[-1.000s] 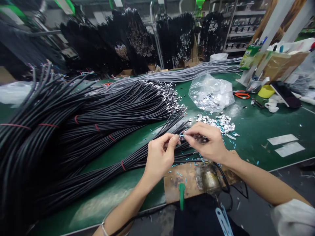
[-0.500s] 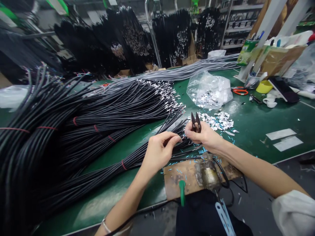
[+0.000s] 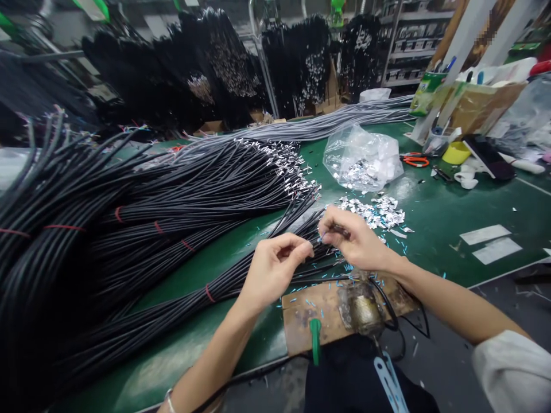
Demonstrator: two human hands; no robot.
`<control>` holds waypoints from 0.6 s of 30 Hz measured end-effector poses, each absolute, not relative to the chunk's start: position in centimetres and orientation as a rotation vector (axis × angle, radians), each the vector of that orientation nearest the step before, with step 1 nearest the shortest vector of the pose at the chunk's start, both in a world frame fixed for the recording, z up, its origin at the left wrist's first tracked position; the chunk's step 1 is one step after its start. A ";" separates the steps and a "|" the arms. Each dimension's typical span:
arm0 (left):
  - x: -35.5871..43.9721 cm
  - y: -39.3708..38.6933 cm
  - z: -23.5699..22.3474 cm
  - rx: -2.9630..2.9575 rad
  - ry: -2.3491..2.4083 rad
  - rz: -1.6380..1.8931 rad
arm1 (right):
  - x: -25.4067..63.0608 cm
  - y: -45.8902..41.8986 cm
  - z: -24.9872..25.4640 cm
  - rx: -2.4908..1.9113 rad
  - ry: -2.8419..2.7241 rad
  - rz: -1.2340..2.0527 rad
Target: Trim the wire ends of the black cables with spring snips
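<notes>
My left hand (image 3: 271,267) is closed in a pinch at the end of a black cable, mostly hidden by the fingers. Close by on its right, my right hand (image 3: 355,238) keeps dark thread snips (image 3: 340,229) folded in its grip, with only part of them showing. Its thumb and forefinger meet at a tiny bluish wire end (image 3: 319,239). Beneath both hands lies a bundle of black cables (image 3: 241,275), tied with a red band (image 3: 209,293). Foil scraps (image 3: 383,212) and small blue bits (image 3: 348,267) are scattered beyond and around the right hand.
Larger black cable bundles (image 3: 193,195) cover the table's left side, with grey cables (image 3: 327,120) behind. A clear bag (image 3: 364,158) of scraps, orange-handled scissors (image 3: 415,160) and a phone (image 3: 488,155) lie to the right. A metal device (image 3: 364,310) sits on a wooden board (image 3: 297,327) in front.
The snips, upright with blades pointing up before, are now tucked down in my right hand. Its fingers have turned toward the left hand and pinch at the wire end. The view has shifted slightly.
</notes>
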State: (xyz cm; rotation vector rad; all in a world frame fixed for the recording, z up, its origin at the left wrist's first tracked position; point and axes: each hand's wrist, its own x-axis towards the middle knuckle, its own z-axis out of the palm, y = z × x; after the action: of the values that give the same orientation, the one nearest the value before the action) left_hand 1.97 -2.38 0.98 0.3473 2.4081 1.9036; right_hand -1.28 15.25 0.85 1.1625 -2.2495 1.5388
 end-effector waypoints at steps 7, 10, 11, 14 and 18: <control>2.5 -2.6 1.4 0.301 2.387 1.950 | -2.1 17.0 1.9 0.532 -1.978 1.221; 2.6 -2.6 1.5 0.298 2.458 1.996 | -1.9 16.4 1.9 0.780 -2.133 1.390; 2.6 -2.6 1.5 0.306 2.478 1.992 | -1.8 16.1 1.7 0.893 -2.159 1.436; 2.6 -2.4 1.4 0.342 2.553 1.934 | -1.3 15.3 1.1 0.972 -2.125 1.586; 2.7 -1.9 1.2 0.318 2.704 1.888 | -1.1 15.3 1.0 0.844 -2.206 1.766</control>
State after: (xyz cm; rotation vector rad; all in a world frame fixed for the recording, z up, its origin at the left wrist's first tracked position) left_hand 2.74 -1.93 1.25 0.3182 2.7041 1.8883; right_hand -1.10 15.29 1.04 0.8444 -2.2056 1.7659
